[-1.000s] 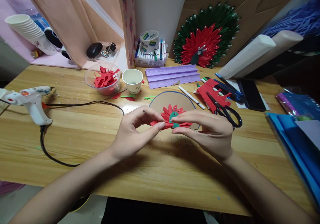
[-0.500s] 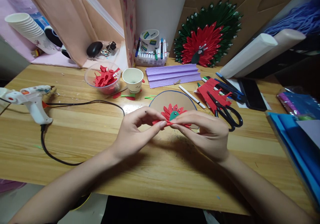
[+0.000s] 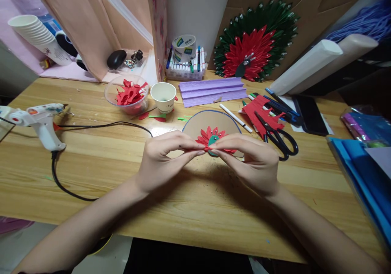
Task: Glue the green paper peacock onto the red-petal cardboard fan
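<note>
Over the middle of the wooden table [image 3: 189,208], my left hand [image 3: 163,160] and my right hand [image 3: 249,160] meet with fingertips pinched. Both hold a small red paper fan with a teal piece [image 3: 210,138], which lies on a tan cardboard semicircle [image 3: 210,121]. The lower edge of the red fan is hidden under my fingers.
A white glue gun [image 3: 39,121] with a black cord lies at the left. A clear bowl of red paper scraps [image 3: 128,94], a paper cup [image 3: 164,96], purple folded paper [image 3: 212,90], black scissors [image 3: 277,137], markers, tape and a finished red-green paper fan [image 3: 255,41] stand behind. Blue sheets [image 3: 363,176] lie at the right.
Both hands have drawn closer together over the red fan's lower edge, and my left fingertips now meet the right ones at its centre.
</note>
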`<state>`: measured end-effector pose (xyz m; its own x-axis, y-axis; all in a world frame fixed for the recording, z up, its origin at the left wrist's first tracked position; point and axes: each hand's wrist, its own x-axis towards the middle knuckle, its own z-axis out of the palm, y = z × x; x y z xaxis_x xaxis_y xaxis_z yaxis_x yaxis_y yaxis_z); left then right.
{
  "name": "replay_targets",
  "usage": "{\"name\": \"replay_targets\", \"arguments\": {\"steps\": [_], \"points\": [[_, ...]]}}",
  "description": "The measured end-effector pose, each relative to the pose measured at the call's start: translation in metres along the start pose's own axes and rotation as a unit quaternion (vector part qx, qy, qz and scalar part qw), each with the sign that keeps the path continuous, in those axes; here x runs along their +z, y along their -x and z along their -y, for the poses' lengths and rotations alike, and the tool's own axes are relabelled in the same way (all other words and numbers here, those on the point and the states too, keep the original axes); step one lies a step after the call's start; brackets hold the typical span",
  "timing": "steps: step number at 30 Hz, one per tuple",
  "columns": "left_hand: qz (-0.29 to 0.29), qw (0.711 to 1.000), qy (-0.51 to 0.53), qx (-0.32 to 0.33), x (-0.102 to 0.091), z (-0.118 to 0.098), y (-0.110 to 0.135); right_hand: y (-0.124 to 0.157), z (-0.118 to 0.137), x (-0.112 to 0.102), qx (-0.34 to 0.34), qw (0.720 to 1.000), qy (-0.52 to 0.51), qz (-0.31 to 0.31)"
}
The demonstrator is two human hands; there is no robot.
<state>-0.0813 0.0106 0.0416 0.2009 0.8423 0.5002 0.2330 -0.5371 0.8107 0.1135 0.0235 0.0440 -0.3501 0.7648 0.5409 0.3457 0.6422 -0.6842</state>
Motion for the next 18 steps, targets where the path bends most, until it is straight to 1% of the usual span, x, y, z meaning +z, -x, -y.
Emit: {"name": "replay_targets", "arguments": {"steps": [5, 8, 14, 18], "points": [[-0.02, 0.997, -0.042, 0.054, 0.0002, 0.0009, 0.0022, 0.0007, -0.0004, 0.0, -0.002, 1.0, 0.003, -0.004], [-0.029, 0.996, -0.06, 0.062, 0.0004, 0.0025, 0.0042, 0.0013, -0.0009, -0.0003, -0.003, 1.0, 0.005, -0.006], [-0.049, 0.995, -0.066, 0.056, -0.0019, 0.0044, 0.0042, 0.0022, -0.003, -0.0002, 0.006, 1.0, 0.0, -0.015], [-0.065, 0.997, -0.048, 0.015, -0.0036, 0.0051, 0.0016, 0.0021, -0.0047, 0.0011, 0.04, 0.999, -0.016, -0.024]]}}
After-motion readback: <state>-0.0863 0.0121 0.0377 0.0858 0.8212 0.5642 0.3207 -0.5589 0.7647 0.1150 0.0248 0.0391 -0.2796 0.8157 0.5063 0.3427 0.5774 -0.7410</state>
